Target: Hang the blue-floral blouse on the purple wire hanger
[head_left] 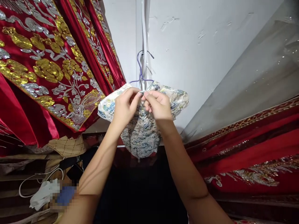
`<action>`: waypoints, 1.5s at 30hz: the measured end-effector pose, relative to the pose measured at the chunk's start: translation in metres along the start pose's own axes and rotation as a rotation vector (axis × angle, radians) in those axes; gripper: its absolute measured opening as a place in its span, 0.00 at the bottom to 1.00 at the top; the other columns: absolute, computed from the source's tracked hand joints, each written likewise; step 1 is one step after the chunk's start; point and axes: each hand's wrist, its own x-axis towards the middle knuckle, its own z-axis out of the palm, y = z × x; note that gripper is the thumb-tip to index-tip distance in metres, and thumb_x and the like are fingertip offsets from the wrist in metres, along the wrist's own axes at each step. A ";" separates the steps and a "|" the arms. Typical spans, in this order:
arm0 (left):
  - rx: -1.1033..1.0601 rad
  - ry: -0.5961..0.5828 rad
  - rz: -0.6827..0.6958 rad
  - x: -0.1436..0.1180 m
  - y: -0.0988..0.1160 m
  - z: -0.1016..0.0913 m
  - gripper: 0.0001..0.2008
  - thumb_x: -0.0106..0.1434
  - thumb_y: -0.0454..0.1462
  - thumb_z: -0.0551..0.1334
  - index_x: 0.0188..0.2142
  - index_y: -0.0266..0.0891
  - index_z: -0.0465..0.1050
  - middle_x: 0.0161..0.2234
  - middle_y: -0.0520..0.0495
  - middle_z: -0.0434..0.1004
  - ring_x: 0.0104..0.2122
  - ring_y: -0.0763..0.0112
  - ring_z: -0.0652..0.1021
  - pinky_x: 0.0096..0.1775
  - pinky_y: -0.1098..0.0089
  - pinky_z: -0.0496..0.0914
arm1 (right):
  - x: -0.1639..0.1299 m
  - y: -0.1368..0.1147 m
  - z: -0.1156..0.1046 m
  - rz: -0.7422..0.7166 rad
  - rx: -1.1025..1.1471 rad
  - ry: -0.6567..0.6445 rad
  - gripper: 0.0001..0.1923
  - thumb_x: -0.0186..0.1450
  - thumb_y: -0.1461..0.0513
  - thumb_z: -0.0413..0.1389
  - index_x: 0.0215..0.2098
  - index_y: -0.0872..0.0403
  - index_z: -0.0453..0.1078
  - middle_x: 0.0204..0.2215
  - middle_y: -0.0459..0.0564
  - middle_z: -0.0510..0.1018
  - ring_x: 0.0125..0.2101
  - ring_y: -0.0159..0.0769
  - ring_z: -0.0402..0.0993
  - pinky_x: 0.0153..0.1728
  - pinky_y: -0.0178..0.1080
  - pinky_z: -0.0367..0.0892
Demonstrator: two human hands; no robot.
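red embroidered cloth (56, 67), pale wall (187, 49)

The left hand (126, 104) and right hand (158, 104) meet at the neckline of a floral garment (142, 138), pinching its edge between thumbs and fingers; the garment hangs from a purple hanger (140, 70) against a pale wall (187, 49). Red cloth with gold and silver sequins (49, 70) drapes at left; more red fabric (268, 141) lies at right; a white cable (20, 188) loops at lower left.
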 end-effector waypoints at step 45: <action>-0.192 -0.780 -0.523 -0.128 -0.023 -0.047 0.23 0.69 0.53 0.56 0.28 0.38 0.72 0.27 0.51 0.74 0.28 0.67 0.72 0.32 0.71 0.65 | -0.003 0.023 -0.053 0.085 -0.439 -0.308 0.17 0.57 0.66 0.57 0.43 0.54 0.80 0.33 0.48 0.81 0.29 0.35 0.74 0.31 0.35 0.67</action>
